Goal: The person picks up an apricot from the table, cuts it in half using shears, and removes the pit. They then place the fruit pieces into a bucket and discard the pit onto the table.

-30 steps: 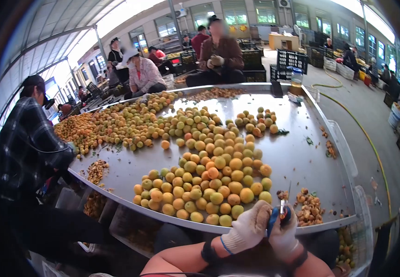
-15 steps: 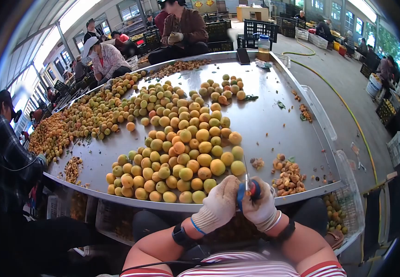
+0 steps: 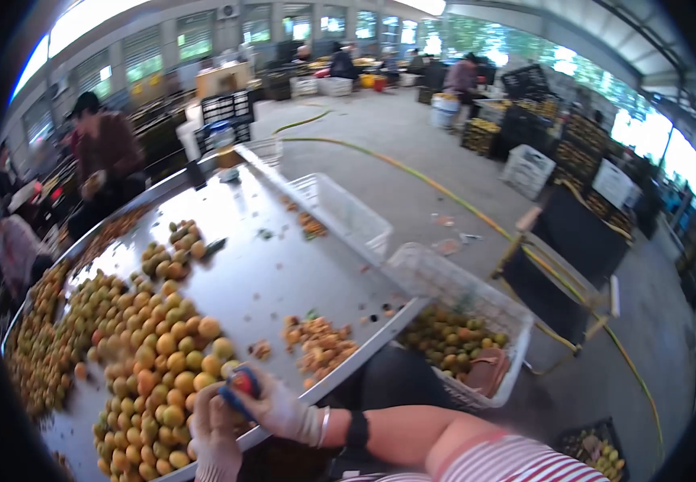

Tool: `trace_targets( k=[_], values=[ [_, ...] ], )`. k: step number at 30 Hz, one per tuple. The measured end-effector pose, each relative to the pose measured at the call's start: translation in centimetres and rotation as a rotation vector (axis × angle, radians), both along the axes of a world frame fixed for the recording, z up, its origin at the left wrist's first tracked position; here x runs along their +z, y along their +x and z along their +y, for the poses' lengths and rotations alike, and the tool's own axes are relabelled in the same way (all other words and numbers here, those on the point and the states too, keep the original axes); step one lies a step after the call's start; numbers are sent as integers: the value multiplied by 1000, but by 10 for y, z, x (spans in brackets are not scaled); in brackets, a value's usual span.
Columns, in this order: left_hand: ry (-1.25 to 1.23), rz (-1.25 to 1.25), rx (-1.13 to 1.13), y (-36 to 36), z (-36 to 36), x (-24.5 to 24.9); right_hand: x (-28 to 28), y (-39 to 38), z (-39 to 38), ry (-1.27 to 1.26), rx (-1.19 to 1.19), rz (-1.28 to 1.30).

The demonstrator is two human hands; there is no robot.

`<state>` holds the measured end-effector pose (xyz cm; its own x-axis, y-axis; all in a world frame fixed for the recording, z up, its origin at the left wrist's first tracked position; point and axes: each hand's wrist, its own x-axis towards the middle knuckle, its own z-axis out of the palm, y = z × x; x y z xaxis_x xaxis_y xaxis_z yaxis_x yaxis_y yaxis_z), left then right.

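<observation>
The right hand (image 3: 283, 410) is closed around a blue-and-red hand tool (image 3: 245, 382) at the near edge of the metal table (image 3: 283, 281). The left hand (image 3: 214, 438) is raised close beside the tool; blur prevents telling whether it grips anything. The tool's working end is not discernible. The pile of round fruit (image 3: 167, 365) lies just beyond the hands, and a separate heap of orange-brown pieces (image 3: 328, 349) lies to the right. A white crate (image 3: 516, 341) holding fruit stands past the table edge. For good control, the handle should sit firmly in the right palm. Left fingertips should stay clear of any point or edge, and whole fruit should remain apart from the loose pieces.
</observation>
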<state>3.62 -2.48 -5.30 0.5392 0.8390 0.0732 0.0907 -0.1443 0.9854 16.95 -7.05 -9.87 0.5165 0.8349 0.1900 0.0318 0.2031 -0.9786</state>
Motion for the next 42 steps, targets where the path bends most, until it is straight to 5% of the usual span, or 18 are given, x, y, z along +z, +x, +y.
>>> trace_targets(
  k=[2, 4, 6, 8, 10, 12, 14, 16, 18, 23, 27, 31, 33, 34, 36, 37, 38, 42],
  values=[
    [-165, -69, -24, 0, -6, 21, 17, 4, -1, 51, 194, 278],
    [-13, -224, -104, 3, -5, 14, 0, 10, 7, -117, 231, 187],
    [399, -8, -78, 4, -10, 28, 14, 9, -3, -58, 362, 628],
    [553, 79, -48, 5, -7, 25, 15, 14, -6, -135, 424, 631],
    [971, 175, -21, 9, -8, 30, 15, 8, -4, 56, 565, 1038],
    [1016, 143, -45, 12, -10, 33, 9, 18, -9, -3, 607, 981],
    [715, 21, -96, 6, -12, 24, -2, 14, -2, 17, 545, 859],
    [8, -140, -125, 4, -21, 32, -1, 14, -6, -57, 489, 754],
    [-67, -272, -93, 12, -32, 37, 0, 7, -9, 115, 410, 718],
    [80, -3, -226, 9, -33, 41, 1, 22, -20, 76, 445, 645],
    [118, -187, -184, 7, -30, 19, 14, 28, -38, -18, 400, 590],
    [447, -20, -203, 7, -31, 30, 18, 27, -56, 135, 473, 745],
    [567, -170, -232, 15, -26, 29, 34, 33, -73, 72, 449, 639],
    [183, -269, -227, 6, -29, 20, 27, 33, -69, 162, 481, 589],
    [93, -208, -249, -2, -28, 29, 51, 31, -77, 120, 486, 534],
    [444, -37, -263, -6, -21, 37, 50, 29, -77, 80, 496, 611],
    [546, -17, -230, -8, -23, 45, 56, 28, -79, 57, 506, 588],
    [613, 11, -179, -22, -23, 49, 81, 22, -80, -100, 506, 520]
  ],
)
